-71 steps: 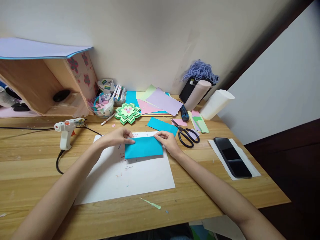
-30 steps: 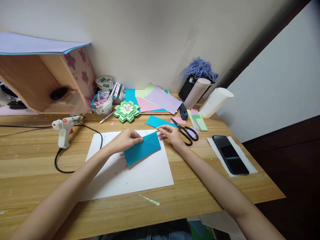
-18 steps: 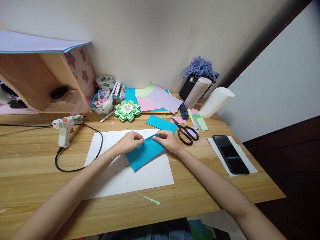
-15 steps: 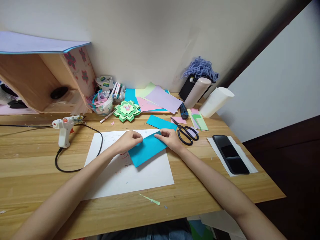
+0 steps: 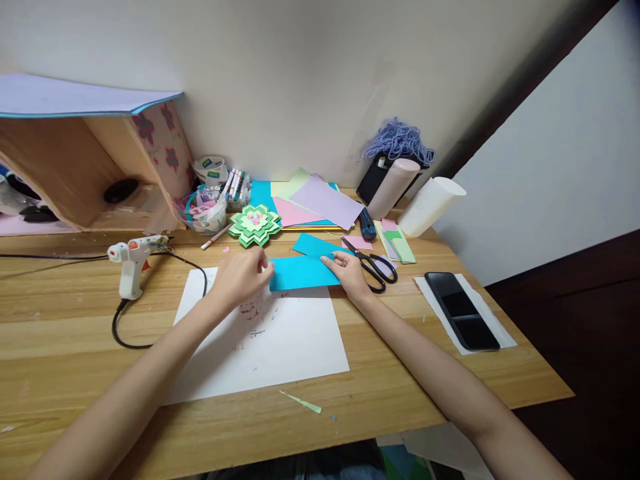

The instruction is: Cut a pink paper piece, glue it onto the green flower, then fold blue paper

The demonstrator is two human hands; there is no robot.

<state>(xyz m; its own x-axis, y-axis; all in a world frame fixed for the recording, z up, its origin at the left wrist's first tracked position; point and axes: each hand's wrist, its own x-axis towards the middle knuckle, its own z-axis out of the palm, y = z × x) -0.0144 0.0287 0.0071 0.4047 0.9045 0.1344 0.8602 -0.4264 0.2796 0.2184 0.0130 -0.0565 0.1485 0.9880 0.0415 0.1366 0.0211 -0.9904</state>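
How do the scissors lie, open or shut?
Shut, it seems: the black-handled scissors taper to one narrow tip, with no visible gap between blades, beside the right hand.

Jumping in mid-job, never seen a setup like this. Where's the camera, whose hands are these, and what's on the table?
There is no machine here, just a person working bare-handed. One camera, worn on the head, looks forward and down. The right hand holds a blue paper by its right end, thumb on top. The left hand is at the paper's left edge; I can't tell whether it grips there. Beneath lies a marked white sheet on the wooden table. Left of that sheet is a glue gun; beyond it, a layered green paper flower; to the right, black-handled scissors and a phone.
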